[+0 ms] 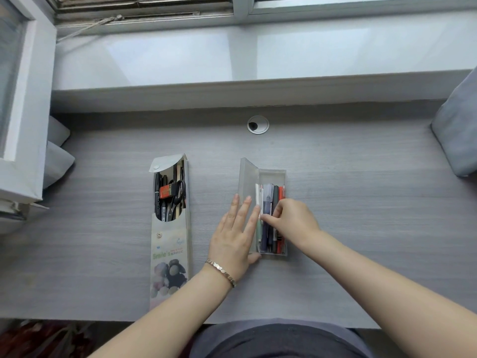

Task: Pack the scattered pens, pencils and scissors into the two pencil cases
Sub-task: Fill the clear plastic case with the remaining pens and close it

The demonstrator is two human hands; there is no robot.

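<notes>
A clear plastic pencil case (272, 174) lies open at the desk's middle, its lid (247, 177) standing up on the left side. Several pens (269, 195) lie inside it. My left hand (236, 235) rests flat against the case's left side with fingers spread. My right hand (291, 219) reaches into the case, its fingers pinched on the pens. To the left lies a printed soft pencil case (170, 244) with its flap open; it holds black scissors (178, 192), an orange eraser (165, 191) and several dark pens and pencils.
A round cable grommet (257, 124) sits in the grey desk (361, 202) behind the cases. Grey cushions (456, 125) lie at the right and left edges. A white window ledge (232, 58) runs along the back.
</notes>
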